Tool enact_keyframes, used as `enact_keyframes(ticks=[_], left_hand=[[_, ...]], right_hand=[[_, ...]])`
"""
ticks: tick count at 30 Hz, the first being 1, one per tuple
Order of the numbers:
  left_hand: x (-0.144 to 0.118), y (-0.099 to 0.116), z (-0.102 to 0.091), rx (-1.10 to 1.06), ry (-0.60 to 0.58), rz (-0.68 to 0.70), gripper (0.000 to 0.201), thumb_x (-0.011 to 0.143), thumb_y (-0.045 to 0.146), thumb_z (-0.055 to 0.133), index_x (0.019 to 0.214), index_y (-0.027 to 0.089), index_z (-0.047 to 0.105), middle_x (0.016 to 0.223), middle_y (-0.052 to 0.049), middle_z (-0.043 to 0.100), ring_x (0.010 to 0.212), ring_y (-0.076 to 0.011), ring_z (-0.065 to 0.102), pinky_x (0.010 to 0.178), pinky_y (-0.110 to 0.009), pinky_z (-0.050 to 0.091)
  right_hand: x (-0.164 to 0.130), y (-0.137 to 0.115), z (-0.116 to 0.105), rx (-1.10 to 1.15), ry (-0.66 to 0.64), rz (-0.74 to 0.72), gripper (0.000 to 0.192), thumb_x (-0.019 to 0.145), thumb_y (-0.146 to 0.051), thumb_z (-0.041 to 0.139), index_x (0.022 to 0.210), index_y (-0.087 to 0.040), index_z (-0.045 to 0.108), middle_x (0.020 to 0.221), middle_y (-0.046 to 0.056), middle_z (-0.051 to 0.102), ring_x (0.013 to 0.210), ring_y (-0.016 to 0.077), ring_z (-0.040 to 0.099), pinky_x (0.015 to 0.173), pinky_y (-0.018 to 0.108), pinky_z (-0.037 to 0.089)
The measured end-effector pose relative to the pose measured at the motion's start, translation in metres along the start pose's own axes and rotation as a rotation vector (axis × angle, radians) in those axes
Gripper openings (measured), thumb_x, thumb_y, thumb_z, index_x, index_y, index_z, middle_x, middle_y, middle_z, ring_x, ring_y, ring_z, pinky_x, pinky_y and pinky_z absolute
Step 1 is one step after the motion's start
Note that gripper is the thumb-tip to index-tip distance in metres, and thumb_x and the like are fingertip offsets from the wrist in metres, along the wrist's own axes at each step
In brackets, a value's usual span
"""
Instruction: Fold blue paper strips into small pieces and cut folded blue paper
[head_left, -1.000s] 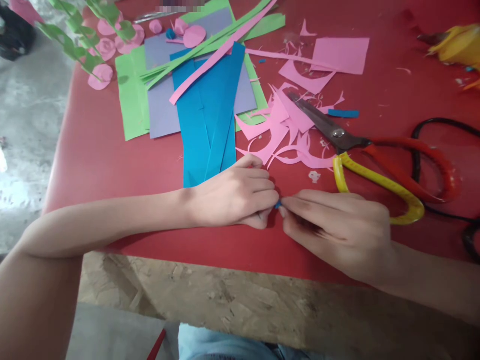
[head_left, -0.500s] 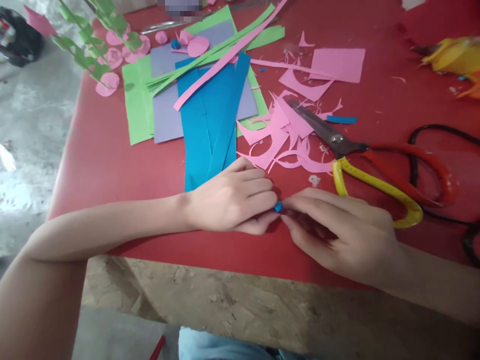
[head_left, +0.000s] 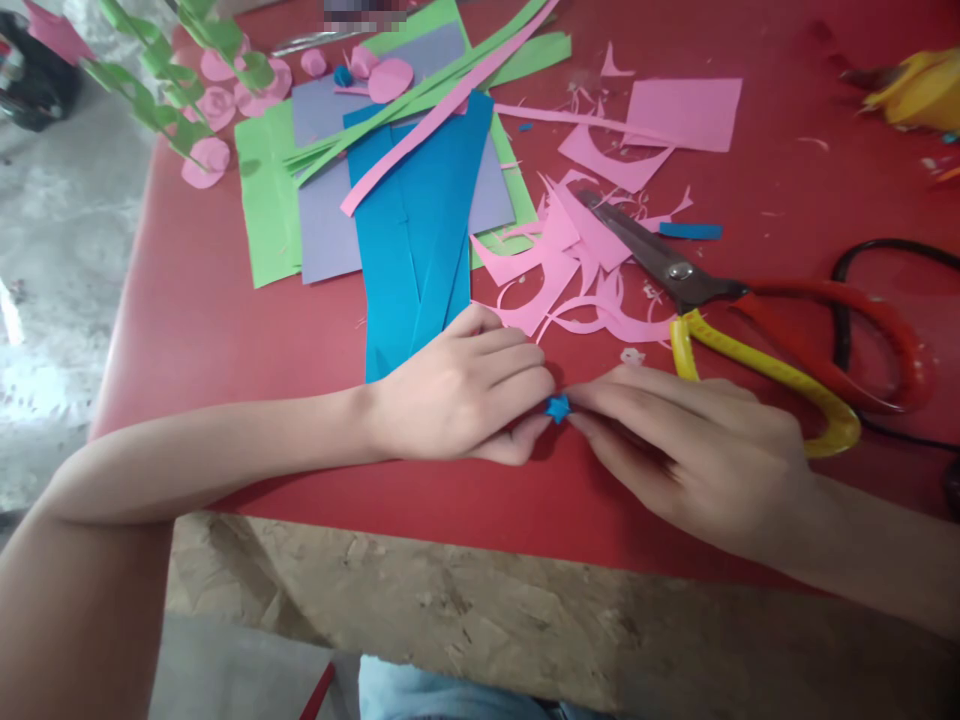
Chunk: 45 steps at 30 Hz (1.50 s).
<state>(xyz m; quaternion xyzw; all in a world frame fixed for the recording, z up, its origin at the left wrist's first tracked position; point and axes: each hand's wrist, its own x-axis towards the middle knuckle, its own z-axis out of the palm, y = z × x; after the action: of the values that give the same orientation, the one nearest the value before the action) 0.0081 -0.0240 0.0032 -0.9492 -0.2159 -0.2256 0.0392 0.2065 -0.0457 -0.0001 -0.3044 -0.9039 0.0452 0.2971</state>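
Note:
A tiny blue folded paper piece (head_left: 557, 407), star-like in outline, is pinched between the fingertips of both hands just above the red table (head_left: 210, 320). My left hand (head_left: 457, 395) rests on the table with its fingers curled and its fingertips on the piece's left side. My right hand (head_left: 690, 460) comes in from the right and grips the piece with thumb and forefinger. Long blue paper strips (head_left: 412, 230) lie directly behind my left hand.
Large scissors (head_left: 720, 300) with one yellow and one red handle lie behind my right hand among pink paper scraps (head_left: 562, 270). Green and purple sheets (head_left: 315, 210), pink paper roses (head_left: 214, 105) and a green leafy stem (head_left: 165, 80) sit at the back left. A black cable (head_left: 885, 250) loops at the right.
The blue piece has come further into sight between my fingertips and now shows its pointed outline. Both hands stay in nearly the same place.

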Motion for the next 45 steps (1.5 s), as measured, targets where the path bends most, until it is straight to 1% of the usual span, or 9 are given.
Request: enact_keyframes(ticks=[4, 10, 14, 19, 23, 28, 33, 38, 45], left_hand=[[0.000, 0.001, 0.000, 0.066, 0.006, -0.045, 0.022, 0.089, 0.026, 0.039, 0.070, 0.017, 0.047, 0.059, 0.000, 0.057, 0.058, -0.0126, 0.050, 0.064, -0.028, 0.038], [0.001, 0.001, -0.001, 0.083, 0.009, 0.021, 0.021, 0.087, 0.020, 0.042, 0.066, 0.019, 0.042, 0.056, 0.002, 0.054, 0.056, -0.0124, 0.048, 0.062, -0.027, 0.036], [0.001, 0.001, 0.000, 0.071, -0.026, 0.032, 0.022, 0.086, 0.019, 0.041, 0.065, 0.019, 0.042, 0.055, 0.002, 0.052, 0.056, -0.0125, 0.046, 0.061, -0.027, 0.036], [0.002, 0.000, 0.001, 0.027, -0.048, 0.052, 0.023, 0.084, 0.014, 0.040, 0.062, 0.019, 0.043, 0.050, 0.004, 0.046, 0.056, -0.0113, 0.045, 0.061, -0.025, 0.035], [0.003, -0.001, 0.001, -0.020, -0.049, 0.055, 0.023, 0.081, 0.011, 0.040, 0.059, 0.019, 0.042, 0.049, 0.004, 0.044, 0.055, -0.0108, 0.042, 0.061, -0.024, 0.037], [0.004, -0.001, -0.001, -0.030, -0.066, 0.061, 0.025, 0.082, 0.012, 0.040, 0.059, 0.020, 0.040, 0.050, 0.004, 0.044, 0.056, -0.0109, 0.040, 0.062, -0.024, 0.037], [0.003, -0.001, 0.001, -0.043, -0.056, 0.063, 0.022, 0.079, 0.012, 0.042, 0.059, 0.020, 0.041, 0.050, 0.004, 0.043, 0.056, -0.0111, 0.041, 0.062, -0.025, 0.036], [0.003, -0.001, 0.003, -0.060, -0.070, 0.054, 0.024, 0.081, 0.011, 0.040, 0.059, 0.020, 0.038, 0.050, 0.005, 0.042, 0.058, -0.0105, 0.043, 0.064, -0.024, 0.037], [0.005, 0.000, 0.003, -0.082, -0.070, 0.047, 0.024, 0.079, 0.007, 0.041, 0.059, 0.020, 0.037, 0.051, 0.004, 0.044, 0.058, -0.0115, 0.043, 0.060, -0.025, 0.034]], right_hand=[[-0.001, 0.001, 0.002, -0.028, 0.027, 0.014, 0.011, 0.089, -0.012, 0.047, 0.087, -0.017, 0.056, 0.067, -0.002, 0.063, 0.053, 0.0082, 0.057, 0.052, 0.022, 0.042], [0.001, 0.000, 0.002, -0.052, 0.033, 0.011, 0.016, 0.089, -0.015, 0.048, 0.076, -0.017, 0.057, 0.060, -0.003, 0.060, 0.048, 0.0075, 0.053, 0.048, 0.022, 0.041], [0.001, -0.002, 0.002, -0.091, 0.024, -0.022, 0.021, 0.088, -0.014, 0.048, 0.070, -0.017, 0.058, 0.057, -0.003, 0.059, 0.046, 0.0073, 0.051, 0.046, 0.022, 0.040], [-0.002, -0.004, 0.005, -0.086, 0.016, -0.064, 0.023, 0.087, -0.012, 0.047, 0.067, -0.015, 0.059, 0.056, -0.001, 0.057, 0.046, 0.0086, 0.049, 0.045, 0.023, 0.040], [0.000, -0.006, 0.006, -0.074, 0.005, -0.040, 0.027, 0.088, -0.011, 0.043, 0.065, -0.015, 0.058, 0.057, 0.000, 0.058, 0.046, 0.0081, 0.048, 0.044, 0.022, 0.039], [0.002, -0.010, 0.005, -0.082, -0.012, -0.018, 0.030, 0.089, -0.011, 0.041, 0.066, -0.014, 0.059, 0.057, 0.000, 0.060, 0.048, 0.0079, 0.051, 0.047, 0.021, 0.039], [0.002, -0.011, 0.005, -0.088, 0.010, -0.029, 0.033, 0.090, -0.011, 0.041, 0.062, -0.015, 0.058, 0.056, -0.001, 0.060, 0.049, 0.0076, 0.053, 0.046, 0.022, 0.039], [0.002, -0.012, 0.007, -0.097, 0.006, -0.018, 0.033, 0.089, -0.011, 0.043, 0.059, -0.016, 0.057, 0.056, -0.001, 0.060, 0.050, 0.0073, 0.053, 0.046, 0.021, 0.038], [0.002, -0.011, 0.007, -0.089, -0.006, 0.020, 0.032, 0.088, -0.011, 0.044, 0.057, -0.017, 0.054, 0.055, -0.001, 0.058, 0.050, 0.0076, 0.053, 0.047, 0.021, 0.038]])
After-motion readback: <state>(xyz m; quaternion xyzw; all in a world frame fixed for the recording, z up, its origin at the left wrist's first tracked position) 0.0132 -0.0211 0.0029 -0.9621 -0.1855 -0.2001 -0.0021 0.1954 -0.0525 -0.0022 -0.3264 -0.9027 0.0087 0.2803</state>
